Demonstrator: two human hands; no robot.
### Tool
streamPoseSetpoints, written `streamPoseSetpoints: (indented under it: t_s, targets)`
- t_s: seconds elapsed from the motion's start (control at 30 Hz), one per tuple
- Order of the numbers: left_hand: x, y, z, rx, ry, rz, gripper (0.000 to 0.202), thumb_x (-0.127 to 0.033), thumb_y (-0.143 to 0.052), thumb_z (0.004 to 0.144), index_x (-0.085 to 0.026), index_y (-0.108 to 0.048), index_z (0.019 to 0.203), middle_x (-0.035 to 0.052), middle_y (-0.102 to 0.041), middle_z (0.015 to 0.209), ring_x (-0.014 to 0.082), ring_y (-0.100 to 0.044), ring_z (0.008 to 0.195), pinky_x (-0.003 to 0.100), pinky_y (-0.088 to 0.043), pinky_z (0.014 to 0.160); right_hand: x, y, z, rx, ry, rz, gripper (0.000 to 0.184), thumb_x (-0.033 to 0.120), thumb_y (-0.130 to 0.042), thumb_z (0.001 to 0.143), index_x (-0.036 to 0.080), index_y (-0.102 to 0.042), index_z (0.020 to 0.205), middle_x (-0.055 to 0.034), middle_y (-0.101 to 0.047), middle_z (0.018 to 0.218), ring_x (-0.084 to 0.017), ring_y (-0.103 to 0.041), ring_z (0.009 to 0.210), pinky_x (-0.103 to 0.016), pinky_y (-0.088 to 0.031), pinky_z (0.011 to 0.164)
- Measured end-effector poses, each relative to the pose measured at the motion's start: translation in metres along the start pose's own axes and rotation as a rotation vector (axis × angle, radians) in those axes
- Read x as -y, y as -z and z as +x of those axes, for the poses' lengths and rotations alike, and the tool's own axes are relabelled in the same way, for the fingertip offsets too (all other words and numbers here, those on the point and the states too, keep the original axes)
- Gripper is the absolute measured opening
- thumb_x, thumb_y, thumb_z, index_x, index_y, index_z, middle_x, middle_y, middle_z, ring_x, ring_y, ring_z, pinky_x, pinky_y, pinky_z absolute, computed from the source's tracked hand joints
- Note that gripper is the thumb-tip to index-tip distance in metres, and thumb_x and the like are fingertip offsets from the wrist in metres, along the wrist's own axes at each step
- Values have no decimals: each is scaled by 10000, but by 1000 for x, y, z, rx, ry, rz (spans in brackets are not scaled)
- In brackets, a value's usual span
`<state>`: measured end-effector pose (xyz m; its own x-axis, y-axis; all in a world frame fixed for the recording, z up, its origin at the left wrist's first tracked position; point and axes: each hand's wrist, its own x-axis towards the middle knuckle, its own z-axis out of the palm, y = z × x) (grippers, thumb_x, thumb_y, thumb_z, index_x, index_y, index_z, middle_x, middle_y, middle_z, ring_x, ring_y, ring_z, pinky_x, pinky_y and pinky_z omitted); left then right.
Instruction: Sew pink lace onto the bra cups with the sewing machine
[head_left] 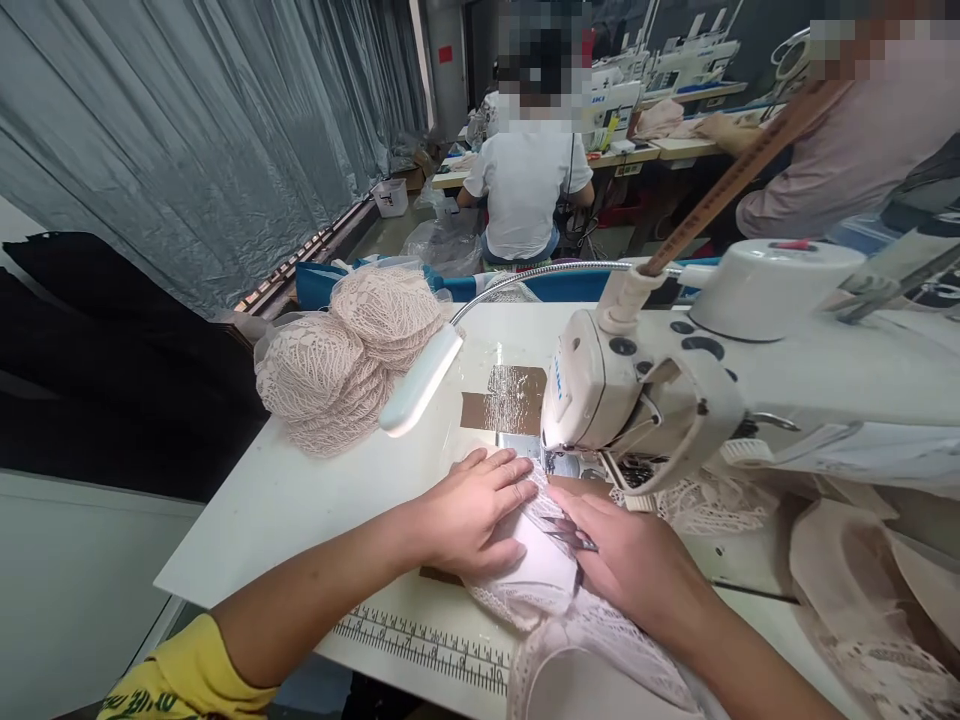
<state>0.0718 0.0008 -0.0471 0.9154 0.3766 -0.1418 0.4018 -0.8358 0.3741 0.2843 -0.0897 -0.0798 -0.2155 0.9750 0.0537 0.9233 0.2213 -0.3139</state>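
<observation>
My left hand [480, 505] lies flat with its fingers apart on a pale lace bra [536, 560], left of the needle. Its white cup spreads over the sewing machine bed, and more lace hangs toward the front edge. Small thread snips [570, 535] are tucked in my right hand [630, 550], blades pointing left over the cup. The fingertips of that hand touch the lace just in front of the presser foot [551, 460]. Above this stands the white sewing machine head [592, 380]. The edge under the needle is partly hidden by my fingers.
Stacked beige lace cups [315, 370] sit at the left back, beside a lamp [424, 380] on a bendable neck. Beige lace pieces [855, 570] lie at the right. A printed ruler [427, 650] runs along the front edge. Co-workers sit beyond the table [300, 530].
</observation>
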Motion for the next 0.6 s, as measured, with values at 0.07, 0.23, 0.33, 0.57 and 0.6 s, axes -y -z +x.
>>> streamPoseSetpoints:
  t_s: [0.07, 0.23, 0.33, 0.57, 0.6]
  targets:
    - [1, 2, 8, 7, -10, 28, 723, -467, -499, 827, -101, -345, 1431, 172, -282, 1509, 373, -243, 1386, 566, -206, 1113, -1, -5, 1, 17, -16, -116, 595, 129, -445, 726, 267, -544, 1296, -53, -720, 1052, -182, -668, 642, -271, -452, 533]
    - [6, 3, 18, -13, -30, 100, 746, -471, -476, 821, -56, -341, 1427, 194, -336, 1478, 382, -282, 1359, 554, -236, 1098, -2, -10, 2, -39, -16, -274, 593, 130, -467, 720, 274, -560, 1288, -14, -737, 965, -153, -641, 584, -245, -391, 459]
    - [9, 2, 20, -19, -58, 127, 755, -490, -464, 820, -61, -337, 1428, 198, -348, 1470, 391, -299, 1344, 552, -241, 1090, -1, -13, 1, -86, -6, -357, 565, 116, -465, 717, 255, -598, 1248, -24, -740, 931, -139, -617, 539, -250, -349, 429]
    - [20, 7, 29, 22, -112, 136, 795, -499, -495, 780, -74, -331, 1432, 201, -388, 1442, 387, -337, 1323, 527, -205, 1106, 4, -11, 7, -98, -33, -383, 531, 101, -478, 716, 268, -623, 1199, -33, -741, 888, -152, -633, 557, -258, -377, 454]
    - [21, 8, 30, 34, -117, 139, 799, -500, -500, 774, -79, -333, 1431, 201, -396, 1436, 389, -343, 1318, 529, -209, 1102, 4, -9, 8, -83, -45, -373, 506, 103, -482, 721, 271, -639, 1172, -33, -742, 887, -150, -634, 561, -254, -378, 457]
